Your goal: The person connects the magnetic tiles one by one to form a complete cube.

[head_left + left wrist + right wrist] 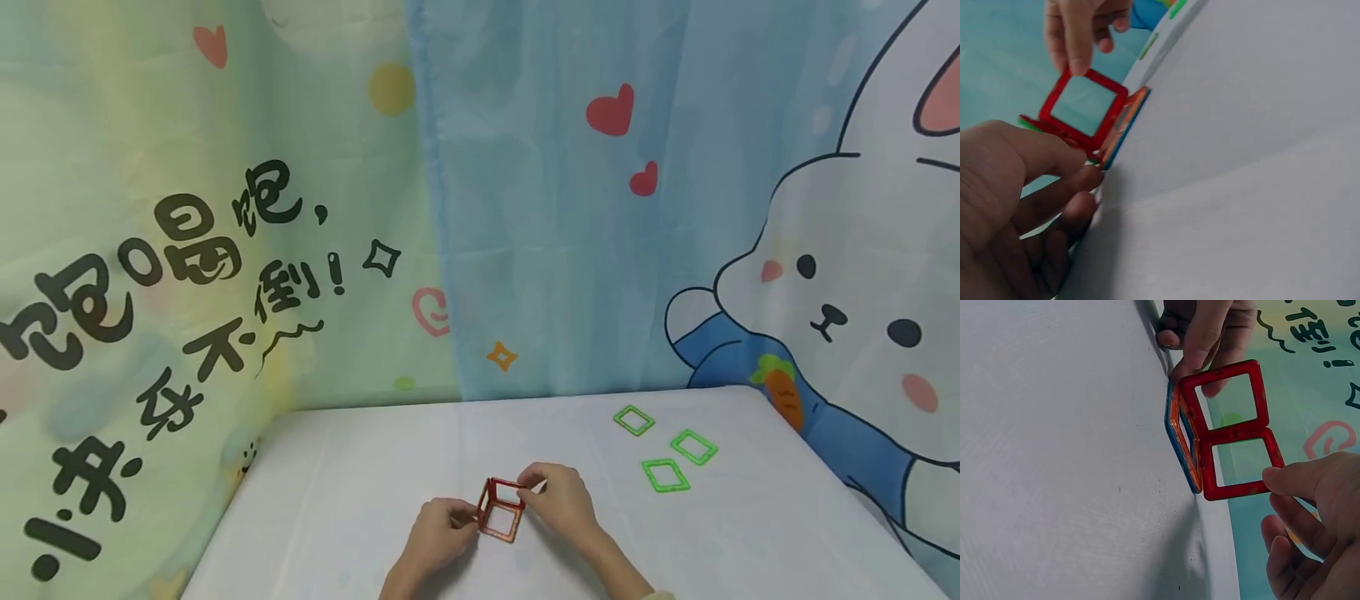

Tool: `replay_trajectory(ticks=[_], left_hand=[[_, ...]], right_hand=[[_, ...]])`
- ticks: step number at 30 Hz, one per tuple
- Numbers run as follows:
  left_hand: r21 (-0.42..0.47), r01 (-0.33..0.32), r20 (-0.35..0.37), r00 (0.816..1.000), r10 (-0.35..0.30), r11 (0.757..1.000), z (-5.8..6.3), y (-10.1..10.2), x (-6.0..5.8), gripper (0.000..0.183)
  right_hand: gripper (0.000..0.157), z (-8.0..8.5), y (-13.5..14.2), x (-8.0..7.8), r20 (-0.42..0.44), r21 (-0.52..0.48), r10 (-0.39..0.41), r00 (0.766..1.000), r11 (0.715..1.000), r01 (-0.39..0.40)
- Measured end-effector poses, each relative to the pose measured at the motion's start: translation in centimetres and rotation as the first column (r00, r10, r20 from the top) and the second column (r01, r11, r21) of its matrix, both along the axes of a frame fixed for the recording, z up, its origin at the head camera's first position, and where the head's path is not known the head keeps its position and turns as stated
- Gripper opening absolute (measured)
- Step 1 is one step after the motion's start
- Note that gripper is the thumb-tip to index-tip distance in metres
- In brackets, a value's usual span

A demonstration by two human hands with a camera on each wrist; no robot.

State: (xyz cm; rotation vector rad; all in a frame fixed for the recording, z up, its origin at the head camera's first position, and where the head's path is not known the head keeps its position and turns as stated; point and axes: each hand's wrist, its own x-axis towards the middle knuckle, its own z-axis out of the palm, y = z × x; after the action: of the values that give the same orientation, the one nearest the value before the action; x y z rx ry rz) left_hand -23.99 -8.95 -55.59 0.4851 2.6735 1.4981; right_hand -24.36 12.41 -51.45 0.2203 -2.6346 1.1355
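Two red square frames, hollow in the middle like magnetic building tiles, stand upright, joined along one edge at an angle. An orange square frame (498,534) meets their lower edges at the table. My left hand (438,533) pinches the left red frame (1263,394) near its lower part. The thumb and index finger of my right hand (562,504) pinch the outer edge of the other red frame (1235,490). In the right wrist view the orange frame has a blue underside. Part of the left fingers' contact is hidden behind the frames in the head view.
Three green square frames lie flat and apart on the right of the white table (337,492): one at the back (622,412), one rightmost (678,436) and one nearer (659,461). A printed curtain (525,250) hangs behind the table.
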Motion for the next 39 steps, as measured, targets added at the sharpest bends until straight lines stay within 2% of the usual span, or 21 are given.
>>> replay_trajectory(ticks=[4, 15, 21, 24, 29, 34, 39], left_hand=[[0.045, 0.002, 0.07, 0.998, -0.005, 0.999, 0.1, -0.4, -0.5, 0.013], [0.112, 0.055, 0.054, 0.997, -0.061, 0.992, 2.0, -0.4, -3.8, 0.018], [0.099, 0.078, 0.085, 0.993, -0.087, 0.992, 2.7, -0.2, -5.1, 0.022], [0.083, 0.096, 0.102, 0.989, -0.104, 0.992, 2.8, 0.0, -5.4, 0.022], [0.109, 0.129, 0.135, 0.98, -0.143, 0.986, 3.0, 0.5, -5.7, 0.025], [0.093, 0.109, 0.154, 0.98, -0.123, 0.99, 3.0, 0.6, -5.5, 0.022], [0.078, 0.11, 0.138, 0.983, -0.12, 0.991, 3.1, 0.5, -5.3, 0.02]], right_hand=[[0.017, -0.2, 0.0, 0.1, 0.018, 0.01, 0.01, 1.0, 1.0, -0.01], [0.016, 0.3, -0.1, -0.6, -0.001, 0.035, 0.017, 1.0, 0.999, -0.017], [0.014, 0.8, -0.3, -1.0, -0.019, 0.028, 0.036, 0.999, 0.999, -0.035], [0.014, 0.8, -0.3, -1.1, -0.007, 0.035, 0.036, 0.999, 0.999, -0.036], [0.015, 0.8, -0.3, -1.0, -0.006, 0.013, 0.03, 1.0, 0.999, -0.03], [0.015, 0.5, -0.5, -0.8, 0.006, -0.016, 0.04, 0.999, 0.999, -0.04], [0.016, -0.2, -0.6, -0.9, -0.008, -0.011, 0.037, 0.999, 0.999, -0.037]])
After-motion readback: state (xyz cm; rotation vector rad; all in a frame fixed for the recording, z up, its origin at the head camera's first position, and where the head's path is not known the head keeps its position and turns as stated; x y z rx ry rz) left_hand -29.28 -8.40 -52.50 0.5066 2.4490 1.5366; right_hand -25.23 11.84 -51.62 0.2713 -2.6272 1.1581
